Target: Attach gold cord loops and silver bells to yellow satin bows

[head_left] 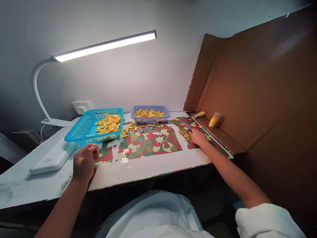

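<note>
My left hand [85, 162] is closed, thumb and fingers pinched together, above the table's front left near a blue basket [74, 132]; anything between the fingertips is too small to make out. In that basket lie yellow petal-like pieces [109, 124]. Reaching out to the right, my right hand [196, 136] has its fingers bent down at a small dark tool [188, 130] beside a pile of thin gold pieces [184, 134]. Whether the fingers grip the tool or a gold piece is hard to see. Small shiny silver bits [142, 131] are scattered on the camouflage-patterned sheet [151, 145].
A purple basket [167, 115] of thin gold pieces stands against the wall. Two yellow spools [213, 120] [199, 114] are by the cardboard panel [260, 82] on the right. A white power bank [53, 157] and a lit lamp [106, 46] are on the left.
</note>
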Motion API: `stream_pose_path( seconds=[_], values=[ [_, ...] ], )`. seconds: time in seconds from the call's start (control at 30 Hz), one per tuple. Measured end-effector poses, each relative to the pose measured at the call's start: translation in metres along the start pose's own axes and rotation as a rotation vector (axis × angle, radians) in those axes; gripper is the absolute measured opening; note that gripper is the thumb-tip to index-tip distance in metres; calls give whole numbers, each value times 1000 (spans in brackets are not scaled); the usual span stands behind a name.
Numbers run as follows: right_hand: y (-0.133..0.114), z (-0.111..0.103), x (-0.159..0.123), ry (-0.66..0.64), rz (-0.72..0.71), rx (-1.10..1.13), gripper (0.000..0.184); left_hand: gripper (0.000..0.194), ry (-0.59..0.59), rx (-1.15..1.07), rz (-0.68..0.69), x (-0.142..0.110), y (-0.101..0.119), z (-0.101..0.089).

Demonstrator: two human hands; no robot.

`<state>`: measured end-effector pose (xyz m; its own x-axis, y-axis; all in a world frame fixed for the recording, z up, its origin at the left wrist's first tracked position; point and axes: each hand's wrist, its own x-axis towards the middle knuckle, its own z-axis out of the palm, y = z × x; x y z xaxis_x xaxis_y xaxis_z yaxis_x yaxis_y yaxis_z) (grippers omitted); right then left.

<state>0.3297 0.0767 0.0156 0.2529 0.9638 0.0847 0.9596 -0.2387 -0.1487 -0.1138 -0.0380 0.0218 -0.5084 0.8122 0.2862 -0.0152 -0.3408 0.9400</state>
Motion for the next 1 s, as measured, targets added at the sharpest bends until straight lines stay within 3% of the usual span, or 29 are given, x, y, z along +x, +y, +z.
stream_pose_path(
  seconds=[0.17,0.27,0.37,0.47,0.5,0.57,0.7,0.8,1.0],
  values=[
    [-6,-22,-8,66,-83,32,31,25,-111,34,22,-2,18,7],
    [-31,-37,-23,89,-293,164,22,27,-201,71,37,4,40,13],
    [-76,-48,-52,27,-613,355,22,27,-264,92,52,12,63,19],
    [-133,-52,-89,-58,-853,550,33,28,-316,98,55,16,78,23],
    [-153,-52,-100,-134,-941,750,37,29,-334,99,52,16,81,24],
    [-193,-49,-118,-303,-998,1064,41,29,-373,101,41,14,85,25],
    [-252,-38,-136,-451,-1021,1143,39,30,-431,101,17,9,89,25],
    [-265,-31,-137,-541,-1020,1194,26,30,-450,101,-4,8,92,24],
    [-240,-38,-120,-736,-1023,1332,42,30,-440,93,-75,13,95,22]
  ],
)
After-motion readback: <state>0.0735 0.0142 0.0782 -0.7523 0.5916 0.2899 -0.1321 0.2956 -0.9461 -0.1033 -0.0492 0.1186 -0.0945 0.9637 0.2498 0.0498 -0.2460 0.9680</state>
